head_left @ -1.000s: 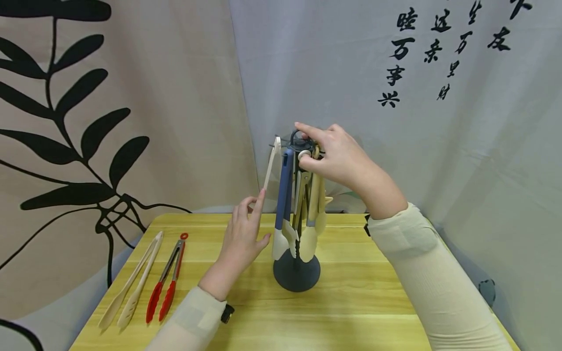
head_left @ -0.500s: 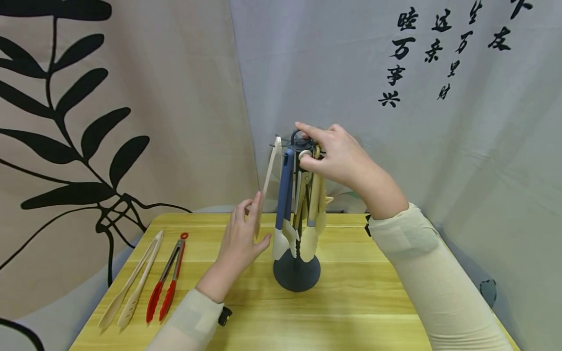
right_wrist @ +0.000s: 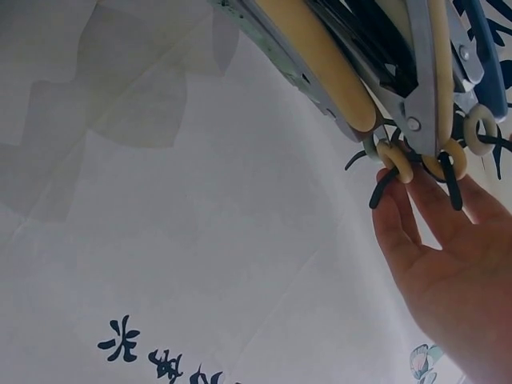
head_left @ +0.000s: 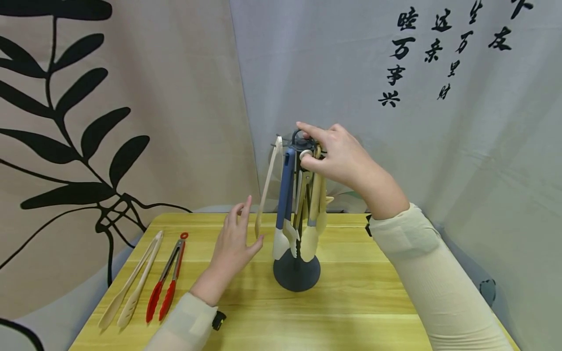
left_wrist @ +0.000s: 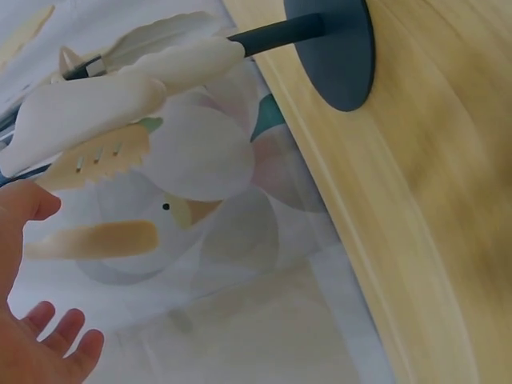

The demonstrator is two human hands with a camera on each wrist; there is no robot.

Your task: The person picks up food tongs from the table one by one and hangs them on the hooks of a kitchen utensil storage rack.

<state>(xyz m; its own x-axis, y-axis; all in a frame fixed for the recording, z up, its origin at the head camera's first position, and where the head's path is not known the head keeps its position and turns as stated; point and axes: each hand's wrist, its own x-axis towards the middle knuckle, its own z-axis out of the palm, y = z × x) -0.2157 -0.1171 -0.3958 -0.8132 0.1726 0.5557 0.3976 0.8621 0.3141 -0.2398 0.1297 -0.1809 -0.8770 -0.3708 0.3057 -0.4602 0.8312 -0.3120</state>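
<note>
In the head view a dark rotating-style stand [head_left: 297, 275] with a round base holds several hanging tongs. My right hand [head_left: 340, 153] holds the stand's top, index finger over its loop and thumb in front by a pale ring. In the right wrist view the fingers [right_wrist: 392, 220] reach among the hooks and hanging rings. Blue-handled tongs [head_left: 284, 190] hang in front, with yellow-handled tongs [head_left: 313, 207] beside them. Slim cream tongs [head_left: 267, 187] hang at the left. Left of these, my left hand [head_left: 232, 241] is held up, fingers spread, gripping nothing.
At the table's left lie pale tongs [head_left: 136, 278] and red-tipped tongs [head_left: 169, 278]. The wooden table [head_left: 351, 302] carries the stand near its middle. A curtain [head_left: 333, 73] printed with characters and leaves rises behind the table.
My left hand has drawn away from the slim cream tongs, down and to the left, and their lower end now shows. My right hand stays at the stand's top.
</note>
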